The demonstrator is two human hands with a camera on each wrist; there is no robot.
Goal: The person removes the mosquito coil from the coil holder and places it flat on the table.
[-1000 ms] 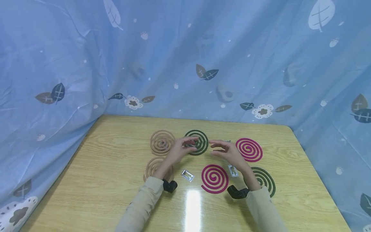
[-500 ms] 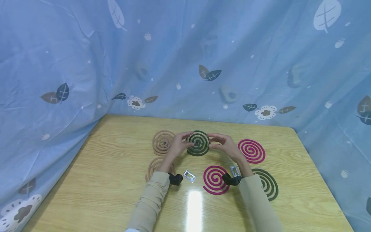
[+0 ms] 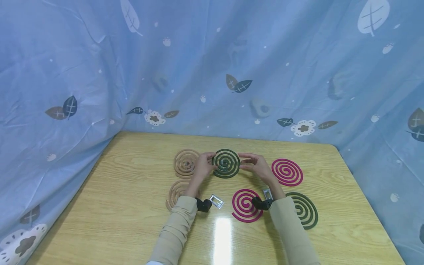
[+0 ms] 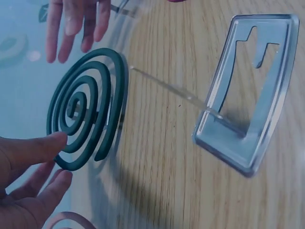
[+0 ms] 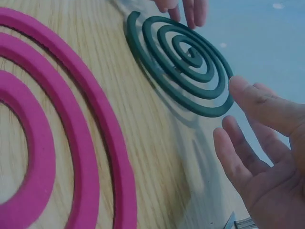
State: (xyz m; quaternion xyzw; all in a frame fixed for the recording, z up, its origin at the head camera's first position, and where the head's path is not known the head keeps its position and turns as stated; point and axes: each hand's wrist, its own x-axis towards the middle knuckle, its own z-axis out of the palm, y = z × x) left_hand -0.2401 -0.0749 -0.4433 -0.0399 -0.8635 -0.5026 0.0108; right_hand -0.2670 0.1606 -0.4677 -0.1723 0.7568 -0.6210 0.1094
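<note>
Over toward the far edge of the worktop (image 3: 99, 206), about midway between its left and right edges, a dark green coil (image 3: 226, 163) lies between two hands. The left hand (image 3: 204, 166) has its fingers loosely spread at the rim, the thumb appearing to touch the outer ring; the right hand (image 3: 259, 167) is spread too, a fingertip right at the opposite rim, though I can't tell if it touches. Neither looks to be pinching anything. The coil seems raised off the wood, with its shadow beneath and some support mostly hidden under it, so a nudge harder from one hand than the other could tip it or knock it off centre. It looks thin and likely brittle; squeezing inward might well snap the outer ring. Nearer me, a pink coil (image 3: 246, 204) lies close under the right wrist, and a metal plate (image 4: 271, 105) with a raised prong sits just beside the left wrist, so a dropped forearm could shove either one or catch on that prong.
</note>
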